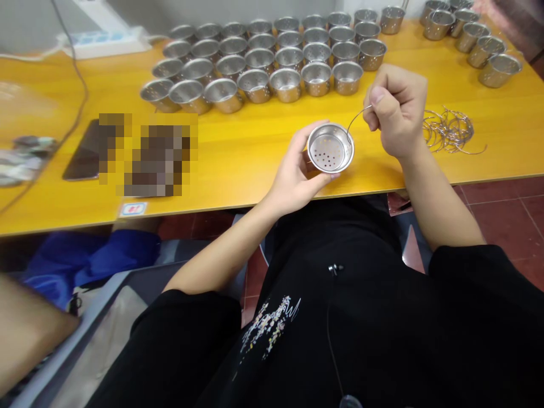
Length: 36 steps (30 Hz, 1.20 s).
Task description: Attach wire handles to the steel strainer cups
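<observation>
My left hand wraps round a small perforated steel cup, holding it tilted over the front edge of the yellow table so its holed bottom faces me. My right hand is closed in a pinch on a thin wire handle, whose lower end meets the cup's rim. A loose pile of wire handles lies on the table just right of my right hand.
Several rows of the same steel cups stand at the back of the table, with another group at the far right. A phone, a cable and a power strip lie at the left. Another person's arm shows at bottom left.
</observation>
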Motion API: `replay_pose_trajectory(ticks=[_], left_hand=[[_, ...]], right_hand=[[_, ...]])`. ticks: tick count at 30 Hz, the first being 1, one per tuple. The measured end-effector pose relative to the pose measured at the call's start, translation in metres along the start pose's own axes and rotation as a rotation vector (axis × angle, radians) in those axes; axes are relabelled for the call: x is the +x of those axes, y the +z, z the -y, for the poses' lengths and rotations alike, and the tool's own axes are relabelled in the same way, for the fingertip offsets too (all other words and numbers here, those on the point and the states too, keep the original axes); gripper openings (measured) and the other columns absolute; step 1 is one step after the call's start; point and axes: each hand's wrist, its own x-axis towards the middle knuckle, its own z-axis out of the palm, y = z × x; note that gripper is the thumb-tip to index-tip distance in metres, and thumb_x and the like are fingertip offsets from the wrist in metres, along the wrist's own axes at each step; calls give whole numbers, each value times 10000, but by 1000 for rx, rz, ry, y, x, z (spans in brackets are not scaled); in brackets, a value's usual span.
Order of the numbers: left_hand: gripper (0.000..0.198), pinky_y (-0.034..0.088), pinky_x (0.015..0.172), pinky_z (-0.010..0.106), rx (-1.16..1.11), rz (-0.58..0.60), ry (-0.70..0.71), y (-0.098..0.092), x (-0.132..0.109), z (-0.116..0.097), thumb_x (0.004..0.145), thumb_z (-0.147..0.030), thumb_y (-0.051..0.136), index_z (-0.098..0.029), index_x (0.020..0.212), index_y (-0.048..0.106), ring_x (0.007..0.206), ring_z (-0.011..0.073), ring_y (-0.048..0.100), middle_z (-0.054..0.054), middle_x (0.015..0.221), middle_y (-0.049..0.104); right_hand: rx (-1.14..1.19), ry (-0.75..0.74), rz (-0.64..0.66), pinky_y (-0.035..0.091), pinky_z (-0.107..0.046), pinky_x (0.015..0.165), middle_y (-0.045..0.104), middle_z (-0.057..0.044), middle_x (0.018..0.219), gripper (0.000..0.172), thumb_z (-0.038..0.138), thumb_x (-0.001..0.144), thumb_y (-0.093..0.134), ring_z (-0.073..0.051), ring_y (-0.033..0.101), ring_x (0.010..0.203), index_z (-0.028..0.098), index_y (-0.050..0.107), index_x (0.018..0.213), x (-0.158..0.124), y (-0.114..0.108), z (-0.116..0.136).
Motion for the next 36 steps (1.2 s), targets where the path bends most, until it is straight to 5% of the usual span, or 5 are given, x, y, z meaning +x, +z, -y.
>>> replay_pose_trajectory(ticks=[10, 20, 28, 36], left_hand=[[1172, 641, 1448, 781, -38, 6, -21, 3, -2, -4, 1002, -1045, 968, -458, 1908, 513, 1686, 528, 729, 153, 1799, 685], [1082, 691, 1390, 764, -80, -17, 7, 0, 0, -1, 1036, -1046, 940, -427, 1841, 566, 1608, 502, 796, 142, 1694, 764], [1152, 620, 1436, 832, -63, -6, -41, -2, 2, -9, 1033, -1082, 904, -484, 1916, 468, 1723, 551, 704, 131, 1766, 708], [1127, 682, 1388, 788, -63, -16, -1, -4, 7, -10, 1097, -1112, 768, -506, 1958, 369, 1696, 532, 756, 130, 1746, 743]], right_hand=[[10, -73, -5, 446, -464, 587, 507, -44, 615, 891, 1130, 1067, 767, -292, 494, 595, 329, 514, 771, 1, -2, -6], [31, -163, -25, 408, -458, 631, 504, -12, 611, 872, 1062, 1113, 818, -246, 442, 577, 312, 550, 757, 3, 1, -3], [27, 31, 82, 422, -407, 522, 512, -35, 642, 815, 919, 1124, 904, -279, 573, 601, 301, 507, 772, 1, 0, 1], [22, 36, 116, 443, -384, 510, 535, -28, 637, 756, 782, 1134, 994, -269, 607, 621, 295, 564, 747, -2, 2, 6]])
